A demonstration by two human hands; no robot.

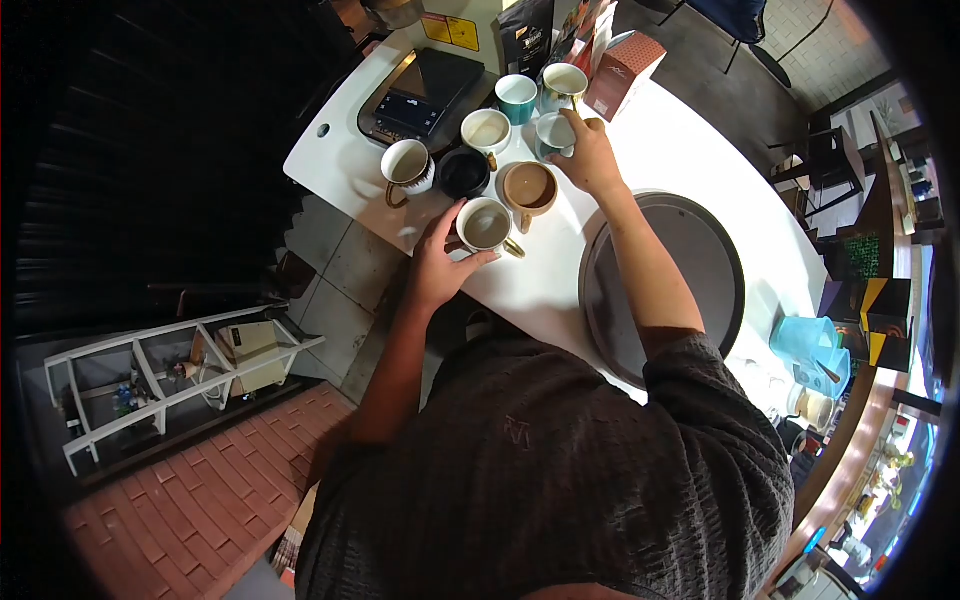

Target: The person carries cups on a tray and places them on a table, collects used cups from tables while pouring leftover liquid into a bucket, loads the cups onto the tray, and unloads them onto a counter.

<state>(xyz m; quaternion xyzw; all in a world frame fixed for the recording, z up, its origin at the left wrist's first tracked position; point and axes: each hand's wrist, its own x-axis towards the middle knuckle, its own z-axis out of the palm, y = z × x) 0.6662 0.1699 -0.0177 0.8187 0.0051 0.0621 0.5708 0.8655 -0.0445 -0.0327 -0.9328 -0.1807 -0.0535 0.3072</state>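
Note:
My left hand [440,262] curves around a white mug [485,226] with a gold handle, thumb on its near side and fingers on its left. My right hand [590,155] grips the right side of a clear glass cup [550,133]. Between them stands a brown mug [529,188], handle toward me. A black cup [465,174] and a white mug with a brown handle [408,167] stand left of it. Farther back are a cream mug [486,132], a green cup [516,98] and a mug with a gold-patterned outside [563,86]. All these cups are upright.
A large round dark tray [665,285] lies on the white table [735,160], under my right forearm. At the back are a black scale [420,95], a reddish box [627,75] and a dark bag [526,38]. Blue pitchers [805,342] stand far right.

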